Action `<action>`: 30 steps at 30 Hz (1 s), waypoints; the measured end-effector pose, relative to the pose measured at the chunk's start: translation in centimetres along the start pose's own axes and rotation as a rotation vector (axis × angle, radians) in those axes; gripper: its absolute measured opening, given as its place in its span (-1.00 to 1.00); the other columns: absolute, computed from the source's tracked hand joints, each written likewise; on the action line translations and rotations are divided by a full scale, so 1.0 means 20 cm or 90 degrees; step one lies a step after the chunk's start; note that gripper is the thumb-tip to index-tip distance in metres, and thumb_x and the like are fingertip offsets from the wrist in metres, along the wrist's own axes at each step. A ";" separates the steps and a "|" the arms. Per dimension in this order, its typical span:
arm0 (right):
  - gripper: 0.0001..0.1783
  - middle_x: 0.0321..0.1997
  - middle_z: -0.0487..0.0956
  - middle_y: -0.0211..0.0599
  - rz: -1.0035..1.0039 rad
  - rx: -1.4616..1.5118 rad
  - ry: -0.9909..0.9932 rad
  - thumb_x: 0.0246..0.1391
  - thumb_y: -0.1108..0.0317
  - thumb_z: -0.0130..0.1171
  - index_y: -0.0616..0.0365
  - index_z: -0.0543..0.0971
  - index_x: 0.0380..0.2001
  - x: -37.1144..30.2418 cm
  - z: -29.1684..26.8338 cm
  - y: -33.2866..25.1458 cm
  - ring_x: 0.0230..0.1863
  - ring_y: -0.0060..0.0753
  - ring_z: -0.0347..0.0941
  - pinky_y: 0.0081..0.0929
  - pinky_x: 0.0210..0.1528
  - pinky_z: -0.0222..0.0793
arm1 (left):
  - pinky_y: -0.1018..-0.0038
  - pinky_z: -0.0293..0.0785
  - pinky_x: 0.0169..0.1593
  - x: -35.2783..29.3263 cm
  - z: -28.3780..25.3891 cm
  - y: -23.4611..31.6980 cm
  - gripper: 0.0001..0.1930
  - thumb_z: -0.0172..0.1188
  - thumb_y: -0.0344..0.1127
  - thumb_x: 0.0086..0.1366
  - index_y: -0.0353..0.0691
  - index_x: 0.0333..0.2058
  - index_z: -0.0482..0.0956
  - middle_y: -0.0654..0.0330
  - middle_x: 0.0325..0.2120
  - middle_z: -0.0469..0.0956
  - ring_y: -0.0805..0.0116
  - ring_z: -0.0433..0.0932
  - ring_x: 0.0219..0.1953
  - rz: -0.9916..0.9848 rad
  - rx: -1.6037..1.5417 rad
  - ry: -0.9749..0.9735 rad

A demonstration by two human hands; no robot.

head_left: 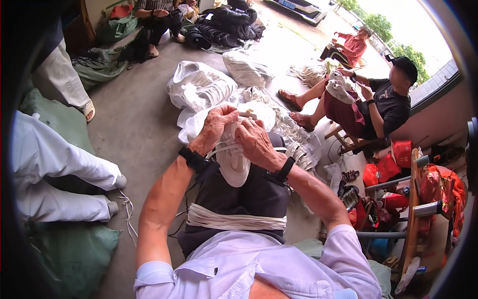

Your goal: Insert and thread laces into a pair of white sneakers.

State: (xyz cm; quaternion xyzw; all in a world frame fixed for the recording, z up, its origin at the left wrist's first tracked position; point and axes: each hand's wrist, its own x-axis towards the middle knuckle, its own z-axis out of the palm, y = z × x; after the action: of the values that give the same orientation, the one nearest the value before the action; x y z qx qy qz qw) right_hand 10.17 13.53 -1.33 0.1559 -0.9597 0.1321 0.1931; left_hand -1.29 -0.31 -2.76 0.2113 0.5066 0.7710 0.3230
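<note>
1 pair of dark trousers [266, 192] lies beneath 1 white shoe [233, 172], toe nearest the body. The left hand [216, 128] and right hand [256, 142] bend close fingers over it, grip unclear. 1 lace [228, 147] crosses it, loose; lacing seems partly done, tightening left.

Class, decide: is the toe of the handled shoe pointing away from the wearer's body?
No, the white shoe points toe-first toward the lilac shirt.

Green sacks [72, 261] left; red bags [384, 169] right; car [304, 11] outside.
</note>
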 end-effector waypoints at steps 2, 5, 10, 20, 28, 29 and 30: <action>-0.87 -0.38 0.47 -0.20 0.079 0.156 0.075 -0.02 0.50 0.24 0.17 0.48 -0.41 0.02 -0.01 0.00 -0.22 -0.10 0.44 -0.21 -0.08 0.24 | 0.69 0.38 -0.14 0.00 0.01 0.01 -0.85 0.17 -0.28 0.41 -0.24 -0.21 0.57 0.36 -0.35 0.57 0.65 0.47 -0.28 0.009 0.022 -0.010; -0.83 -0.57 0.58 -0.19 0.341 0.424 0.231 0.06 0.41 0.28 0.34 0.58 -0.45 0.24 -0.27 -0.19 -0.51 -0.49 0.48 -0.45 -0.44 0.37 | 0.68 0.37 -0.15 -0.02 -0.02 -0.01 -0.85 0.16 -0.27 0.42 -0.24 -0.23 0.57 0.38 -0.37 0.55 0.66 0.44 -0.31 0.010 0.049 0.006; -0.74 -0.56 0.61 -0.27 0.383 0.378 0.303 0.07 0.33 0.30 0.39 0.62 -0.43 0.34 -0.30 0.04 -0.52 -0.60 0.45 -0.50 -0.44 0.38 | 0.66 0.33 -0.26 -0.08 0.09 0.04 -0.84 0.21 -0.26 0.39 -0.22 -0.29 0.59 0.45 -0.46 0.49 0.66 0.35 -0.43 0.116 0.101 0.018; -0.75 -0.44 0.64 -0.28 0.251 0.414 0.136 0.13 0.30 0.27 0.32 0.63 -0.29 0.30 -0.32 -0.13 -0.41 -0.55 0.49 -0.49 -0.32 0.42 | 0.19 0.42 -0.24 -0.18 0.15 0.05 -0.95 0.20 -0.47 0.09 -0.20 -0.42 0.55 0.16 -0.40 0.51 0.15 0.51 -0.24 0.508 1.005 0.060; -0.79 -0.45 0.62 -0.07 0.310 0.281 0.164 0.07 0.33 0.25 0.31 0.58 -0.42 0.01 -0.23 0.08 -0.41 -0.13 0.56 -0.26 -0.33 0.41 | 0.17 0.54 -0.34 -0.18 0.13 0.10 -0.99 0.12 -0.48 0.10 -0.27 -0.47 0.51 0.05 -0.39 0.53 0.04 0.62 -0.38 0.430 0.997 -0.032; -0.79 -0.45 0.62 -0.07 0.314 0.283 0.166 0.07 0.33 0.25 0.31 0.58 -0.42 -0.02 -0.21 0.10 -0.41 -0.13 0.56 -0.26 -0.33 0.41 | 0.17 0.54 -0.33 -0.18 0.13 0.11 -0.99 0.13 -0.49 0.09 -0.27 -0.47 0.50 0.03 -0.38 0.53 0.03 0.62 -0.39 0.424 1.017 -0.062; -0.80 -0.42 0.61 -0.09 0.260 0.226 0.172 0.06 0.33 0.28 0.28 0.58 -0.39 -0.05 -0.19 0.11 -0.41 -0.18 0.55 -0.30 -0.35 0.42 | 0.17 0.55 -0.33 -0.17 0.14 0.12 -0.98 0.13 -0.49 0.08 -0.28 -0.47 0.50 0.02 -0.38 0.54 0.02 0.63 -0.40 0.418 1.038 -0.092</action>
State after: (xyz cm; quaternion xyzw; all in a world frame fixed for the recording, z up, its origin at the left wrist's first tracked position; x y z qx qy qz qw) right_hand 11.39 17.02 1.18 -0.0282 -0.8988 0.3533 0.2580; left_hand 2.26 -1.70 0.53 0.5591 0.7912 0.2080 -0.1349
